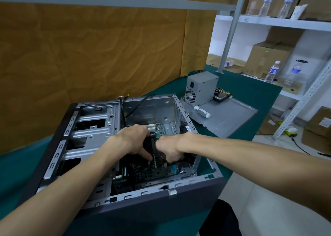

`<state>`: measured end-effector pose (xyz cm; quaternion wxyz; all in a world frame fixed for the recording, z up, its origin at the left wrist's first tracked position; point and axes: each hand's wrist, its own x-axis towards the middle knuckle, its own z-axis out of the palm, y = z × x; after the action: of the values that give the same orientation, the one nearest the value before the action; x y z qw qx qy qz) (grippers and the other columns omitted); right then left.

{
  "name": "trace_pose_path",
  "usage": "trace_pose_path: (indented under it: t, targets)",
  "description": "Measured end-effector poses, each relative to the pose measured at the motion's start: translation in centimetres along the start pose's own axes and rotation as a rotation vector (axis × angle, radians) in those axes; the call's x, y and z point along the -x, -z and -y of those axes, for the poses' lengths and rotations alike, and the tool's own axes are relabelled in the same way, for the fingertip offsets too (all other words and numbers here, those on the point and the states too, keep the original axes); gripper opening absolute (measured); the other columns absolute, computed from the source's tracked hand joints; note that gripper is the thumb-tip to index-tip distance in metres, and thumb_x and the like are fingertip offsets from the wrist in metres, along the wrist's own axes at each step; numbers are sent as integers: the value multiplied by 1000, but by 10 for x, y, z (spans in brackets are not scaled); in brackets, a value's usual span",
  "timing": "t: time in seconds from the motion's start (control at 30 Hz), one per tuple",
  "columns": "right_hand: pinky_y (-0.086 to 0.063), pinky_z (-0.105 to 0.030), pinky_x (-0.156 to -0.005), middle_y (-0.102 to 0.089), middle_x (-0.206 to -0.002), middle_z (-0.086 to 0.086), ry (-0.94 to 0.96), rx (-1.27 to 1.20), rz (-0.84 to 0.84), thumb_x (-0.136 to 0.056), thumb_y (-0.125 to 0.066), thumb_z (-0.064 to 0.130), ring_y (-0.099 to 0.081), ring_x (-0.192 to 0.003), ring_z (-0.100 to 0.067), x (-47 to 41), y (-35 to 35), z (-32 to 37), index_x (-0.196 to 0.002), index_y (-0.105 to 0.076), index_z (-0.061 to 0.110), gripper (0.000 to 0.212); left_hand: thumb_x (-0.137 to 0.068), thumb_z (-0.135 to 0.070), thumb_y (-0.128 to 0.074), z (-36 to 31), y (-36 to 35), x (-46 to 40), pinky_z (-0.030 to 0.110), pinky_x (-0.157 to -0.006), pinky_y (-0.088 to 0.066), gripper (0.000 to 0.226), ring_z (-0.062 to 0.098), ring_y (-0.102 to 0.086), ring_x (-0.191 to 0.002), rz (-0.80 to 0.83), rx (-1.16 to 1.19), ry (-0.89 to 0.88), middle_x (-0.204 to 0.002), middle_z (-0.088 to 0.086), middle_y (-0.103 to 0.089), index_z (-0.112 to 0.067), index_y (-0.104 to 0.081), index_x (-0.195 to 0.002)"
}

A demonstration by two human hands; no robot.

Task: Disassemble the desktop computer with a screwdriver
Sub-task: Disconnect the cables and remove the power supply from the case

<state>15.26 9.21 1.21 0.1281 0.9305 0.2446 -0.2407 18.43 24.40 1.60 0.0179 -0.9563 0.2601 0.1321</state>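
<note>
An open grey computer case [100,128] lies on its side on the green table. Inside it sits the green motherboard [154,171]. Both my hands are down in the case over the board. My left hand [132,140] grips a black part [147,143] in the middle of the board, thumb pointing down. My right hand [170,148] is closed beside it at the case's right wall, on a dark part that is mostly hidden. A white-handled screwdriver [202,111] lies on the removed side panel [229,115], apart from both hands.
A grey power supply [201,87] with loose cables stands on the side panel behind the case. The green table mat [250,90] ends at the right. White shelves [279,22] on the right hold cardboard boxes and water bottles. A brown sheet covers the wall behind.
</note>
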Motion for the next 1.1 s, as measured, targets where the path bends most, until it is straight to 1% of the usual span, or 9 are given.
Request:
trace_pose_path:
  t: [0.2, 0.47, 0.6, 0.67, 0.73, 0.83, 0.9, 1.0, 1.1]
  targets:
    - [-30, -17, -27, -52, -61, -3, 23, -19, -46, -83, -61, -2, -48, -47, -17, 8, 9, 2, -62, -50, 12, 28, -58, -65, -88, 0, 1, 0, 32, -68, -50, 70, 20, -67, -88, -7, 2, -11, -92, -4, -69, -19, -67, -107]
    - [-40, -30, -53, -53, -70, -5, -89, 126, -318, -84, -74, 13, -56, -65, -29, 26, 34, -26, -66, -44, 14, 35, -61, -68, -85, 2, 3, 5, 32, -66, -49, 65, 17, -62, -80, -27, -17, -13, -80, -8, -61, -18, -63, -97]
    - [-45, -35, -62, -63, -99, -11, -103, 191, -370, -87, -67, 4, -65, -85, -33, 18, 25, -24, -86, -56, 11, 13, -60, -68, -85, 1, 3, 6, 35, -74, -55, 71, 19, -66, -89, -33, -9, -35, -93, -4, -67, -17, -65, -107]
    - [-45, -35, -63, -63, -94, -9, -113, 196, -342, -88, -65, 6, -64, -83, -31, 13, 24, -26, -85, -54, 14, 14, -61, -68, -85, 1, 4, 6, 33, -73, -53, 74, 20, -66, -91, -30, -13, -33, -93, -5, -66, -17, -64, -111]
    - [-43, -34, -63, -55, -82, -4, -133, 151, -307, -96, -62, 24, -59, -75, -29, 8, 24, -30, -75, -48, 16, 27, -63, -67, -84, 1, 3, 6, 33, -74, -53, 74, 20, -65, -92, -24, -25, -30, -89, -6, -62, -18, -62, -114]
    - [-48, -35, -65, -55, -71, -3, -124, -55, -389, -105, -49, 39, -60, -70, -28, -1, 31, -44, -71, -57, 13, 42, -68, -66, -81, 1, -2, 2, 35, -81, -53, 76, 22, -65, -102, -6, -69, -32, -108, 0, -67, -19, -57, -123]
    - [-54, -39, -76, -64, -81, -5, -97, -108, -531, -104, -49, 35, -64, -78, -27, -7, 36, -60, -78, -65, 14, 37, -70, -67, -79, 3, -7, -1, 38, -87, -54, 79, 24, -65, -107, 2, -86, -24, -118, 2, -66, -19, -54, -126]
    - [-42, -42, -100, -59, -114, -10, -157, -59, -721, -102, -52, 33, -55, -109, -28, -21, 39, -83, -109, -70, 15, 26, -68, -73, -76, 4, -10, -1, 38, -88, -54, 85, 23, -64, -109, 6, -130, -15, -123, 1, -64, -19, -52, -129]
    - [-30, -44, -114, -40, -145, -18, -236, -124, -749, -95, -62, 32, -37, -137, -34, -36, 36, -93, -138, -48, 12, 49, -64, -74, -77, 2, -14, 2, 39, -91, -54, 95, 22, -62, -115, -12, -158, -31, -131, 0, -59, -19, -49, -137]
